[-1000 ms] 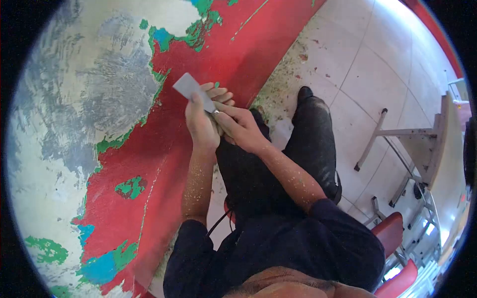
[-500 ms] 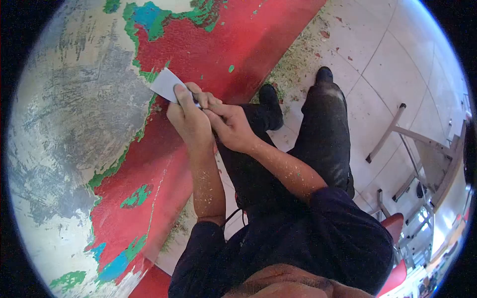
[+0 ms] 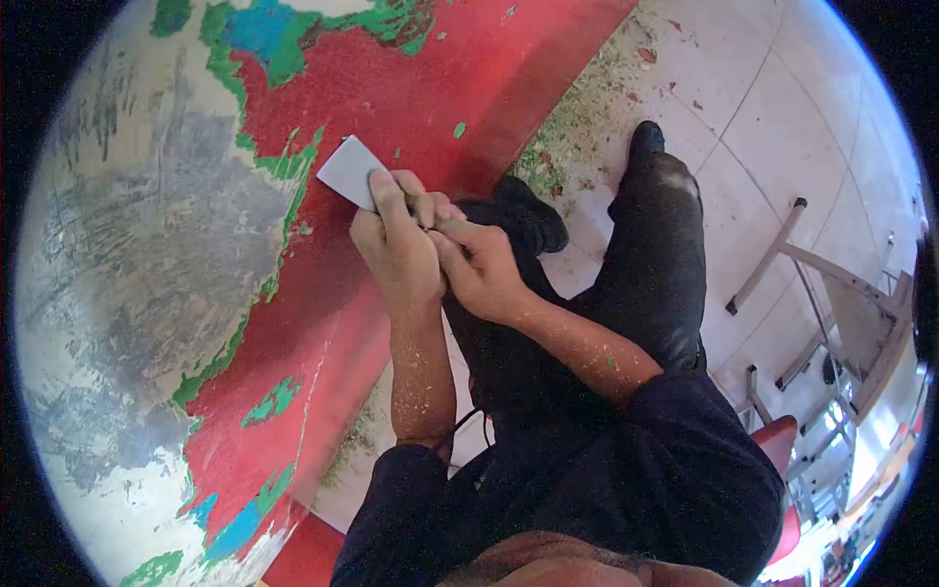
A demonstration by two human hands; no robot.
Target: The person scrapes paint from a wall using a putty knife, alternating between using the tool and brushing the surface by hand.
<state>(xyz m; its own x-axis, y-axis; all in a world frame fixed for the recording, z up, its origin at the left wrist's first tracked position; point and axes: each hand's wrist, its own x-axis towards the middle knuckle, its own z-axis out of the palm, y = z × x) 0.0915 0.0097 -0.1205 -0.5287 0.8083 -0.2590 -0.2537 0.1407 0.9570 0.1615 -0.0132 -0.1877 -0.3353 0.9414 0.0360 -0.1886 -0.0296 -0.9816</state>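
Scraper (image 3: 353, 173): over the red paint (image 3: 328, 284), no longer overlapping its ragged edge (image 3: 286, 240); contact there seems broken.
Left hand (image 3: 399, 245): pinching the scraper, thumb on top.
Right hand (image 3: 479, 269): curled round the scraper's hidden handle.

No legible text; no readable labels, brands, numbers or signs

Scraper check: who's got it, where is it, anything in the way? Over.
Left hand gripping scraper, thumb on blade. Right hand closed behind it, handle hidden. Blade over red paint, contact unclear. No obstruction seen at its edge.
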